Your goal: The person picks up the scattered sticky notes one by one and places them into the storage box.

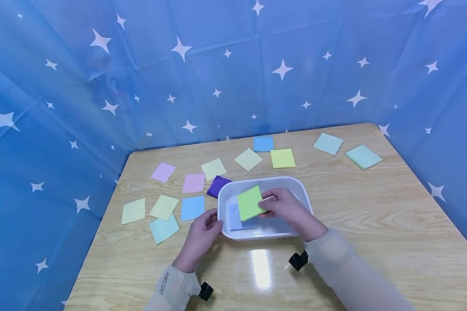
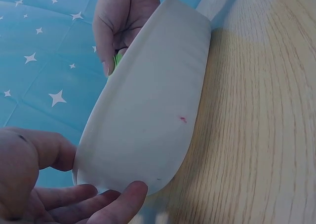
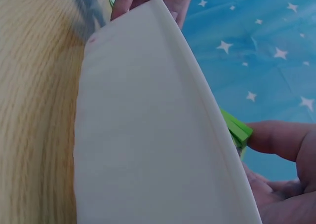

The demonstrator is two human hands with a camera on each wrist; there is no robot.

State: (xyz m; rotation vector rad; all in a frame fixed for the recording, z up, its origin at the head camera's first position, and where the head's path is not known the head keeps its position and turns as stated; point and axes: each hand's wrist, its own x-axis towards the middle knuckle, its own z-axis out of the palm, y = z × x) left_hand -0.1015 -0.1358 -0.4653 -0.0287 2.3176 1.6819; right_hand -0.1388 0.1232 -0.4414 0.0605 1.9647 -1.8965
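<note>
Left hand (image 1: pixel 202 233) grips white bin (image 1: pixel 262 233); your right hand (image 1: pixel 287 210) pinches green pad (image 1: pixel 249 203) above it. Slack pinch could drop it.

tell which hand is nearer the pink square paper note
The left hand, in front and right of the note; the right hand is farther right, over the white plastic tray.

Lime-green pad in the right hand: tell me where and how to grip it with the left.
Pinch the flat lime-green pad by its left edge, coming from the left; probably best, since the right hand holds its right edge, leaving the other free over the white tray.
</note>
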